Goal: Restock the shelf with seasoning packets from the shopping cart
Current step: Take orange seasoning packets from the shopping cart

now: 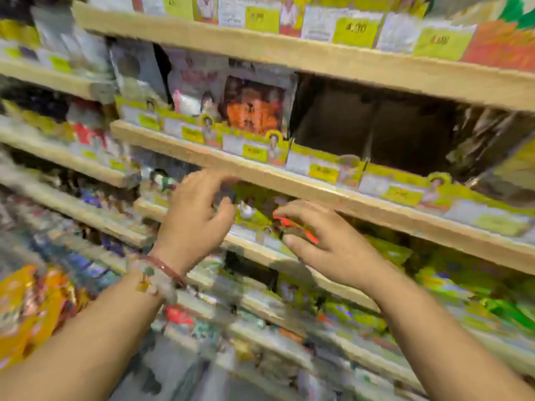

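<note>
Seasoning packets (pixel 254 218), uncountable blur, between two hands.

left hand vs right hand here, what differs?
The left hand sits slightly higher and bears a bracelet at its wrist; the right hand has a bare wrist. The right hand has something red-orange at its fingers; nothing of that colour shows at the left hand. Blur hides either grip. Both reach with curled fingers to the same green packets on the shelf.
</note>
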